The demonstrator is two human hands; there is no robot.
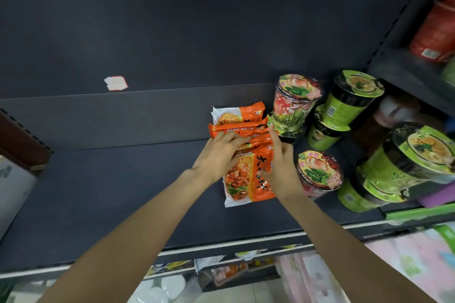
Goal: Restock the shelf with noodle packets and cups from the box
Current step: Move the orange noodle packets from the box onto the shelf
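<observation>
Several orange noodle packets lie in a row on the dark shelf, running from front to back. My left hand rests on top of the packets with its fingers spread over them. My right hand holds the right edge of the front packet, its index finger stretched toward the back. Right of the packets stand red-and-pink noodle cups, one more nearer the front. Green noodle cups are stacked further right, some at the shelf's front. The box is out of view.
The shelf's left half is bare, with a torn white label on the back panel. Red cups sit on an upper shelf at the right. A lower shelf with packaged goods shows below the front edge.
</observation>
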